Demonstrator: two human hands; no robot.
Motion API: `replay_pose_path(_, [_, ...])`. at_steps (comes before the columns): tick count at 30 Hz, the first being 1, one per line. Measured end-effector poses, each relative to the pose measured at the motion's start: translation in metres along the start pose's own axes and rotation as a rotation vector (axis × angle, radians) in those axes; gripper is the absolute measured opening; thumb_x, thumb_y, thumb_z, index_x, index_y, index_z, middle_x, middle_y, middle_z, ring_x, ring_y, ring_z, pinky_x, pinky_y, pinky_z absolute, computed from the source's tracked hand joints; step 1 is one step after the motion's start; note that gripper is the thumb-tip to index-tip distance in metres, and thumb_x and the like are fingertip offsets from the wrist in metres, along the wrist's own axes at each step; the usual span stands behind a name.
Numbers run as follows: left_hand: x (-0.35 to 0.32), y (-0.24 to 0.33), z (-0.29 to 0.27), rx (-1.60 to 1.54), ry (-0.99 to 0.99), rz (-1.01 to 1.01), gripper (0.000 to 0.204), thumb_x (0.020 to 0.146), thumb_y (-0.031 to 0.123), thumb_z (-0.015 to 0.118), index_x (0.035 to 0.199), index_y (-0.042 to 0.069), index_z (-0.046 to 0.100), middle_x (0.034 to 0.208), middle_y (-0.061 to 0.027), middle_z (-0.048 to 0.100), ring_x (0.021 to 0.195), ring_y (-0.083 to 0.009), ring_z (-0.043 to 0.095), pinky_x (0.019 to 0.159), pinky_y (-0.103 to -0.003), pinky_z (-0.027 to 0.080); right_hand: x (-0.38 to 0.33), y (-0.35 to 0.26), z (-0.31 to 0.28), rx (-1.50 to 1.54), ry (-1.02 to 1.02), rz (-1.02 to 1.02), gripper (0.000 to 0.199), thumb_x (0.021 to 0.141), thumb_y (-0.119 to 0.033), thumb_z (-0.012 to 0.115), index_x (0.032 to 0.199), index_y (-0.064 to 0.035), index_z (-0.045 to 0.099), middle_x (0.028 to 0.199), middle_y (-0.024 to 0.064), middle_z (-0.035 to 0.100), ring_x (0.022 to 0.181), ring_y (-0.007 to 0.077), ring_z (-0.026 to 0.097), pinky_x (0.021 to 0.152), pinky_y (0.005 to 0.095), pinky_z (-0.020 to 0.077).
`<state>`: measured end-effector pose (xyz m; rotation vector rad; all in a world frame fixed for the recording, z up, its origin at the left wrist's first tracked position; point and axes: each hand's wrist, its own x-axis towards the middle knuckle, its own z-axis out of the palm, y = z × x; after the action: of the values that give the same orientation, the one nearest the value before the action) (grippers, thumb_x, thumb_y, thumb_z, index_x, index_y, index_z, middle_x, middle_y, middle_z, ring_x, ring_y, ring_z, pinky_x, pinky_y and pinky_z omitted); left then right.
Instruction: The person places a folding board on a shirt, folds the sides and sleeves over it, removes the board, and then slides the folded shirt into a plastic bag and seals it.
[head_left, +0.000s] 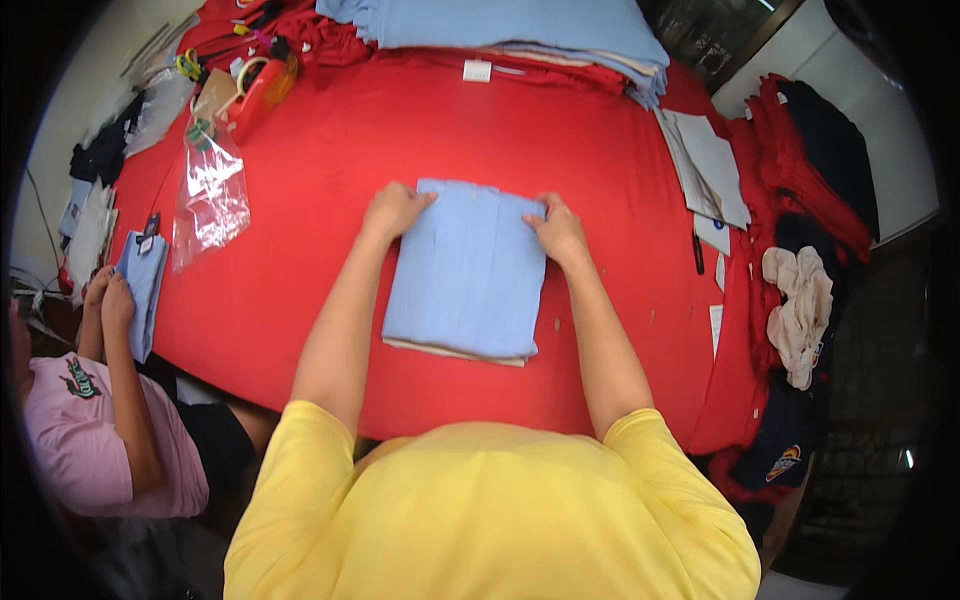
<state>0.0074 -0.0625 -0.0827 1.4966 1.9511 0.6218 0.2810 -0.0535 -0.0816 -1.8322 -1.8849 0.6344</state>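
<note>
A folded light blue garment (462, 270) lies flat as a neat rectangle on the red-covered table (330, 130). Along its near edge a thin cream layer shows beneath the blue. My left hand (398, 211) pinches the far left corner between thumb and fingers. On the opposite side my right hand (558, 232) grips the far right corner in the same way, its thumb on the upper face. Whatever the fingertips touch underneath is hidden.
A stack of light blue cloth (500, 25) lies at the far edge. To the left are a clear plastic bag (212, 195) and a red tape dispenser (262, 95). White papers (705, 165) and a beige cloth (798, 310) lie right. A co-worker in pink (120, 430) holds a blue garment (143, 285).
</note>
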Motion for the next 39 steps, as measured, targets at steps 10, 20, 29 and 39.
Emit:
replay_pose_path(10, [-0.151, -0.05, -0.024, -0.244, -0.354, -0.114, 0.03, 0.088, 0.029, 0.072, 0.088, 0.001, 0.062, 0.074, -0.0034, 0.06, 0.062, -0.0102, 0.057, 0.056, -0.026, 0.048, -0.159, 0.007, -0.027, 0.5, -0.418, 0.297, 0.031, 0.093, -0.027, 0.065, 0.094, 0.0027, 0.057, 0.075, 0.0093, 0.062, 0.053, 0.0127, 0.06, 0.04, 0.0275, 0.0473])
replay_pose_path(20, [-0.174, -0.069, -0.013, -0.515, -0.28, -0.086, 0.026, 0.088, 0.02, 0.071, 0.094, -0.004, 0.065, 0.091, -0.0053, 0.056, 0.079, -0.011, 0.054, 0.073, -0.028, 0.047, -0.181, 0.008, -0.004, 0.476, -0.113, 0.071, 0.022, 0.094, -0.022, 0.064, 0.093, -0.0012, 0.058, 0.071, 0.004, 0.061, 0.052, 0.0093, 0.057, 0.044, 0.0226, 0.0475])
replay_pose_path(29, [-0.181, -0.075, -0.008, -0.329, -0.237, -0.014, 0.026, 0.087, 0.02, 0.071, 0.095, -0.004, 0.064, 0.093, -0.0056, 0.053, 0.082, -0.0136, 0.051, 0.078, -0.029, 0.043, -0.195, 0.014, 0.012, 0.868, -0.318, 0.387, 0.023, 0.098, -0.022, 0.056, 0.093, 0.0003, 0.051, 0.077, 0.0104, 0.063, 0.057, 0.0118, 0.06, 0.046, 0.0243, 0.0488])
replay_pose_path(39, [-0.187, -0.078, -0.005, -0.556, -0.206, -0.109, 0.03, 0.079, 0.02, 0.079, 0.093, -0.001, 0.063, 0.095, -0.0048, 0.058, 0.083, -0.0127, 0.053, 0.075, -0.027, 0.045, -0.191, -0.008, -0.006, 0.528, -0.299, 0.33, 0.023, 0.096, -0.018, 0.058, 0.085, -0.0001, 0.05, 0.076, 0.0116, 0.064, 0.06, 0.0143, 0.063, 0.051, 0.0274, 0.0498])
